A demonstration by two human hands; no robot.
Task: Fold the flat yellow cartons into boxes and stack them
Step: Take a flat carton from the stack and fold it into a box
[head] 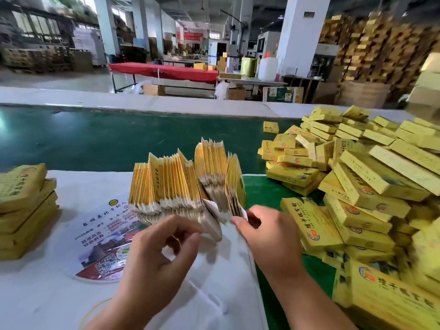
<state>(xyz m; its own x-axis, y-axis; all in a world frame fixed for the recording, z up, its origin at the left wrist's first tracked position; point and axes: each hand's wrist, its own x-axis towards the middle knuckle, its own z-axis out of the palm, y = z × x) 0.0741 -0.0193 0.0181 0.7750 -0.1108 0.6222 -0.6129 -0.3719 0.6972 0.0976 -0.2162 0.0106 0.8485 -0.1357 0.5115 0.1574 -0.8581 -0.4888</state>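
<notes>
A thick row of flat yellow cartons [181, 184] stands on edge on the white table sheet [47, 303], fanned out in the middle. My left hand [157, 256] reaches up to the row's near white flaps, fingers curled and touching them. My right hand [266, 236] pinches the white flap of the rightmost flat carton [235, 186] between thumb and fingers. A big loose heap of folded yellow boxes [362, 177] fills the right side. A short stack of folded boxes [23, 208] sits at the left edge.
A round printed fan [102, 244] lies on the sheet under my left hand. Beyond the cartons runs a green conveyor belt [95, 136]. A yellow cord [95, 308] lies near the front edge. Red-covered tables and pallets of cartons stand in the hall behind.
</notes>
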